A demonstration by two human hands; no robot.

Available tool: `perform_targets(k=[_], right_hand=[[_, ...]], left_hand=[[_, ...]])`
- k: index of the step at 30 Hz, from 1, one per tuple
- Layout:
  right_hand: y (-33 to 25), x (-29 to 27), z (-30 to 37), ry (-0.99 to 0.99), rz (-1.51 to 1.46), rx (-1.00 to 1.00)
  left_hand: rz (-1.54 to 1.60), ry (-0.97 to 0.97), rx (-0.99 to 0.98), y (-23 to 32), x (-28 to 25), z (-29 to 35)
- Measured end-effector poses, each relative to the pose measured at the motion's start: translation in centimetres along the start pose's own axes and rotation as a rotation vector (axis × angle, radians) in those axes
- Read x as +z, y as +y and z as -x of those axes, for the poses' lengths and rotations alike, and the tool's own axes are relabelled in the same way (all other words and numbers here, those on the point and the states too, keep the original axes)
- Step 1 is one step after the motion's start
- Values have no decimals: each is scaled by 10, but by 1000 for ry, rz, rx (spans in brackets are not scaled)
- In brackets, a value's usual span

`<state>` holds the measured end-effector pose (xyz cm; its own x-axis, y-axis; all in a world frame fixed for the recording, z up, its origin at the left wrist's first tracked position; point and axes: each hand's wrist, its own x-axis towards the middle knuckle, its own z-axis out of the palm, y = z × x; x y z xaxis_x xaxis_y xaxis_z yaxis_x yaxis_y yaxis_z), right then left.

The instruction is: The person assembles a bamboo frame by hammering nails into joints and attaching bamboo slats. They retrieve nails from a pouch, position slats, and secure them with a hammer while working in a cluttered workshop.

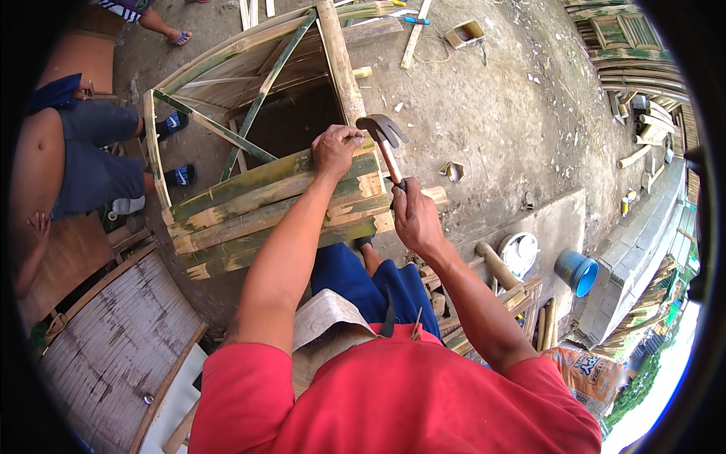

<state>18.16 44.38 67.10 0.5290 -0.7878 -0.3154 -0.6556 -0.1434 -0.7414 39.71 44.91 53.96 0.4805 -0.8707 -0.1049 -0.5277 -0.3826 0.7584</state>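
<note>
My right hand (416, 219) is wrapped round the dark grip of a claw hammer (389, 159), whose metal head hangs just right of the slat ends. Fingers pinched, my left hand (336, 153) rests at the right end of the farthest split-bamboo slat (249, 180); anything small between those fingertips is hidden. Several green and tan slats lie side by side across the near end of a bamboo frame (268, 91). A round pole (342, 64) forms the frame's right side, close beyond my left hand.
At the left, another person in dark shorts (102, 159) sits beside the frame. A woven panel (113, 340) leans nearby. On the right are a blue bucket (577, 272), a white basin (519, 253), concrete blocks (631, 261) and cut bamboo (658, 125). A small open container (464, 33) lies farther off.
</note>
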Motion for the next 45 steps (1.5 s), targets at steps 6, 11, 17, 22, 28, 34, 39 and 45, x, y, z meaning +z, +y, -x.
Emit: perform_targets(k=[6,11,17,22,28,34,39,45], right_hand=[[-6,-2,0,61,-13,-90],[-4,-1,-7,-46,87,55],[-7,-3,-3,-59,66,82],[-2,6,-3,36,-28,-36],[-6,7,-23,-10,159,143],[-6,7,-13,143,-18,-29],[11,21,-9,-57,220,100],[13,11,-20,-204,323,170]], left_hand=[[-56,42,-5,0,2,1],[-29,23,-8,-1,4,0],[0,5,-31,-4,1,0],[251,-9,-26,-16,0,-5],[237,-40,-74,-20,1,-9],[256,-105,-94,-17,-3,-5],[679,-167,-265,-16,-36,-5],[379,-654,-367,54,-215,93]])
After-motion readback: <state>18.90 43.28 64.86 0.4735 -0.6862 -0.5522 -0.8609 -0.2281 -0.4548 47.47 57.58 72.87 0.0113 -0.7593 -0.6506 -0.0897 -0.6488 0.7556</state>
